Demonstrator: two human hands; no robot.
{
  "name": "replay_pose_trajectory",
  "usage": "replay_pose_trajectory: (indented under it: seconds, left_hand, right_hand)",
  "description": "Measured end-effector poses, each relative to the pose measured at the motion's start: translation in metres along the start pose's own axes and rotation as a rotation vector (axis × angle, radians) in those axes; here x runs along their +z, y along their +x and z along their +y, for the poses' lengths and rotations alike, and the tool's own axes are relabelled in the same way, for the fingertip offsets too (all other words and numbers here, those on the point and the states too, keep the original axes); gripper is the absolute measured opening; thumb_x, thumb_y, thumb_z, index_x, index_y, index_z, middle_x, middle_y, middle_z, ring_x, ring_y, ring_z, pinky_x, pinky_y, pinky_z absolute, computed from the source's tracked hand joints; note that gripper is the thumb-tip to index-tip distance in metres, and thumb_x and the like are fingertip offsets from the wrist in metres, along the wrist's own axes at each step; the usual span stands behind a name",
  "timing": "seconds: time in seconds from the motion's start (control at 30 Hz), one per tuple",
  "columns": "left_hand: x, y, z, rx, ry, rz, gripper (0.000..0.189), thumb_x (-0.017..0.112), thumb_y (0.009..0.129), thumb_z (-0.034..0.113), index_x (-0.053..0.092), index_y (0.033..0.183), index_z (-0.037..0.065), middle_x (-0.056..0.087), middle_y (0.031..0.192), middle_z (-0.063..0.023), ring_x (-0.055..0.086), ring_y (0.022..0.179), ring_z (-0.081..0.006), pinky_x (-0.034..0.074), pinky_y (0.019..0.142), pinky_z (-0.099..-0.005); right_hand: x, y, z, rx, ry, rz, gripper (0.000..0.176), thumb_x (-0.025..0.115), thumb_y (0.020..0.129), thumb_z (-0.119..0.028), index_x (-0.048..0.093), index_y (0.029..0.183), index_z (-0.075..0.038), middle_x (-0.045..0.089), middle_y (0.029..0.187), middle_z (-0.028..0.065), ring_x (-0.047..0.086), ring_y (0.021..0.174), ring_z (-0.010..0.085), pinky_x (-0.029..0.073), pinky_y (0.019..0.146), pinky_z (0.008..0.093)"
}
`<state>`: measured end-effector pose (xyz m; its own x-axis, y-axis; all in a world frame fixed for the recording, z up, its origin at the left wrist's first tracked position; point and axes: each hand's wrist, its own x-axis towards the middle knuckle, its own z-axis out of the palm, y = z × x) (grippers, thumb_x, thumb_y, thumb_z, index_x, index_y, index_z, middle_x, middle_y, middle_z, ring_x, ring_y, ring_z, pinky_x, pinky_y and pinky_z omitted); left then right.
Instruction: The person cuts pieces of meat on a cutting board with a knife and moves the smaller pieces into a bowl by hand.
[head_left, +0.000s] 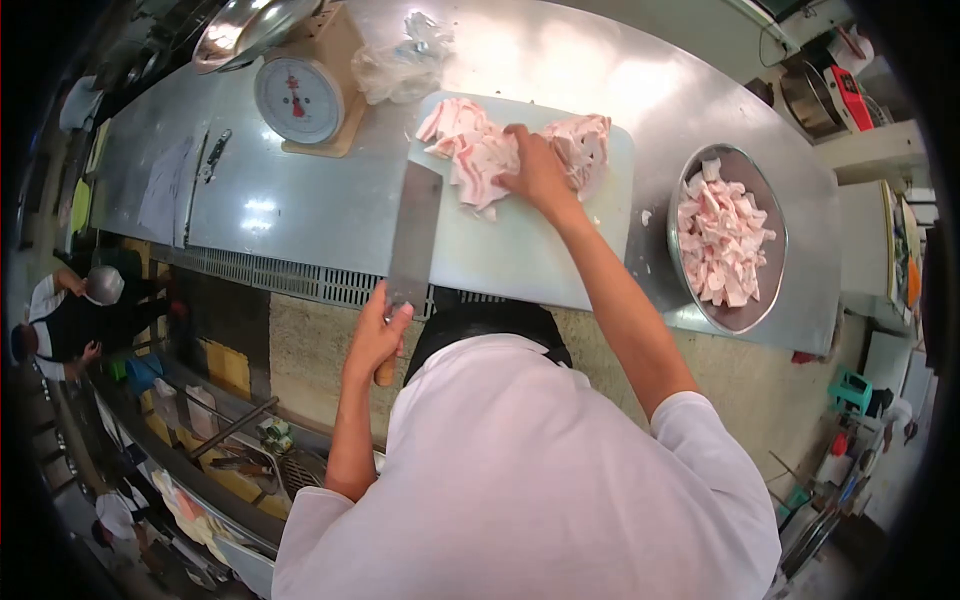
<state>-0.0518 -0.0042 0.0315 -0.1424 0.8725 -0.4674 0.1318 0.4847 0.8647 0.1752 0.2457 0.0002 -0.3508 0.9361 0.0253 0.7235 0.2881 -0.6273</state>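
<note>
My left hand (378, 335) is closed round the wooden handle of a cleaver (412, 230). Its broad blade points away from me, beside the left edge of a white cutting board (520, 255). On the board, my right hand (538, 172) grips a slab of pale pink, fatty raw meat (470, 150), thumb and fingers curled at its right side. Another folded piece of fatty meat (582, 145) lies just right of that hand, partly behind it. A metal bowl (680, 265) to the right of the board holds a heap of cut fatty meat pieces (727, 235).
A dial scale (298, 100) stands at the back left, with a metal pan (245, 30) at its top. Crumpled plastic bags (405, 65) lie behind the board. A knife-like tool (215, 155) rests on the steel table (300, 210). Another person (75, 310) is at far left.
</note>
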Motion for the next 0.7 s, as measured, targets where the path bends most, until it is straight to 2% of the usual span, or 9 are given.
replay_pose_trajectory:
  seconds: [0.23,0.3,0.33,0.4,0.43,0.53,0.6,0.63,0.7]
  left_hand:
    - [-0.006,0.012,0.001,-0.074,0.056,0.029,0.033,0.054,0.097,0.014,0.046,0.128,0.005,0.057,0.075,-0.0049,0.045,0.042,-0.0083,0.039,0.036,-0.0264]
    - [-0.006,0.017,0.003,-0.043,0.103,0.039,0.032,0.054,0.097,0.014,0.047,0.127,0.005,0.057,0.074,-0.0052,0.046,0.042,-0.0087,0.039,0.036,-0.0268]
    - [-0.004,0.02,0.004,-0.014,0.14,0.052,0.031,0.053,0.097,0.014,0.048,0.126,0.004,0.057,0.073,-0.0055,0.046,0.042,-0.0091,0.039,0.036,-0.0272]
    - [-0.006,0.024,0.007,0.016,0.167,0.038,0.03,0.053,0.097,0.014,0.049,0.125,0.003,0.056,0.072,-0.0054,0.046,0.042,-0.0094,0.038,0.036,-0.0275]
    - [-0.007,0.026,0.009,0.039,0.187,0.041,0.029,0.053,0.098,0.014,0.05,0.124,0.002,0.056,0.07,-0.0052,0.047,0.042,-0.0097,0.038,0.035,-0.0278]
    - [-0.008,0.022,0.014,0.064,0.227,0.105,0.025,0.054,0.097,0.015,0.052,0.118,0.0,0.056,0.066,-0.0079,0.049,0.045,-0.0128,0.04,0.041,-0.0315]
    - [-0.009,0.019,0.019,0.206,0.286,0.118,0.024,0.055,0.096,0.015,0.053,0.115,0.0,0.056,0.065,-0.0117,0.05,0.046,-0.0168,0.041,0.044,-0.0338]
    - [-0.009,0.014,0.02,0.342,0.343,0.135,0.023,0.056,0.096,0.016,0.053,0.112,-0.001,0.056,0.064,-0.0155,0.051,0.047,-0.0208,0.042,0.048,-0.0362]
    - [-0.002,0.01,0.039,0.329,0.406,0.03,0.022,0.057,0.095,0.016,0.052,0.109,-0.001,0.055,0.065,-0.019,0.05,0.049,-0.0243,0.042,0.05,-0.0376]
  right_hand:
    - [0.029,-0.059,-0.01,0.034,0.266,0.17,0.056,0.08,0.067,-0.007,0.049,0.113,-0.009,0.058,0.103,0.0169,0.057,0.097,0.0378,0.047,0.083,0.044]
    - [0.026,-0.056,-0.015,-0.338,0.167,0.351,0.052,0.076,0.068,-0.001,0.05,0.112,-0.007,0.06,0.1,0.0171,0.058,0.091,0.0389,0.048,0.079,0.0443]
    - [0.026,-0.058,-0.02,-0.33,0.162,0.363,0.052,0.076,0.068,-0.001,0.05,0.112,-0.007,0.06,0.1,0.0171,0.058,0.091,0.0389,0.048,0.079,0.0443]
    - [0.026,-0.068,-0.031,-0.181,0.333,0.078,0.04,0.069,0.071,0.002,0.05,0.105,-0.005,0.062,0.089,0.0189,0.06,0.086,0.0404,0.048,0.072,0.0472]
    - [0.025,-0.077,-0.033,-0.179,0.339,0.072,0.038,0.07,0.07,0.001,0.057,0.106,-0.005,0.064,0.088,0.0219,0.061,0.086,0.0412,0.049,0.075,0.0457]
    - [0.036,-0.098,-0.005,-0.133,0.446,0.184,0.042,0.073,0.071,-0.001,0.062,0.111,-0.004,0.068,0.093,0.0175,0.067,0.089,0.0331,0.052,0.078,0.04]
    - [0.02,-0.124,0.011,0.219,0.75,0.162,0.04,0.076,0.074,-0.003,0.064,0.113,-0.001,0.07,0.099,0.0117,0.068,0.088,0.0199,0.053,0.079,0.0322]
    - [0.006,-0.137,0.017,0.261,0.862,0.242,0.036,0.076,0.077,-0.004,0.064,0.111,0.001,0.07,0.098,0.009,0.066,0.087,0.0158,0.053,0.078,0.0298]
    - [-0.016,-0.161,0.034,0.303,0.918,0.369,0.03,0.074,0.082,-0.005,0.064,0.109,0.003,0.07,0.097,0.0068,0.065,0.086,0.0123,0.053,0.077,0.0272]
